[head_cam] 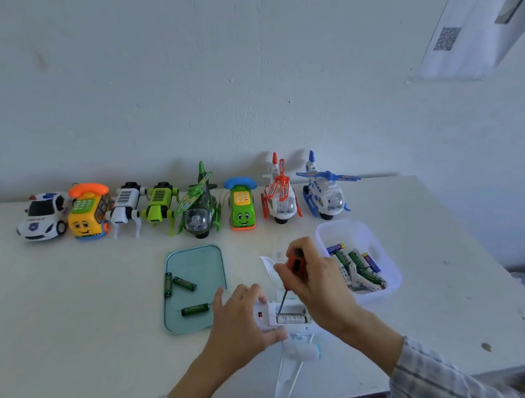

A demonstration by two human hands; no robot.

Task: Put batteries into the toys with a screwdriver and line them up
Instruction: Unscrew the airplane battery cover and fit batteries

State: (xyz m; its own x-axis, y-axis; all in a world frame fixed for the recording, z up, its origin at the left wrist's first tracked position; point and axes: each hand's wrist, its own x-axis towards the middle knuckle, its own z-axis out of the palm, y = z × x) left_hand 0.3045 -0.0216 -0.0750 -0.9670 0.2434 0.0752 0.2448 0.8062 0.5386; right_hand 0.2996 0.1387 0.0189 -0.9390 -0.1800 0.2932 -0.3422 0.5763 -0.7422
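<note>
Teal tray (173, 324) holding batteries (184, 283), tub (388, 270) likewise

From my remote feed: a white table (74, 310) carries 8 toys (188, 205) lined up beyond my hands, a teal tray (193, 262) just left of my left hand (240, 321), and a clear battery tub (346, 232) just right of my right hand (315, 276).

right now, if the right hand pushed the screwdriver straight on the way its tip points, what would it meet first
Most likely the battery in the white toy's open compartment: the right hand angles the screwdriver down toward it, though depth is unclear.
</note>
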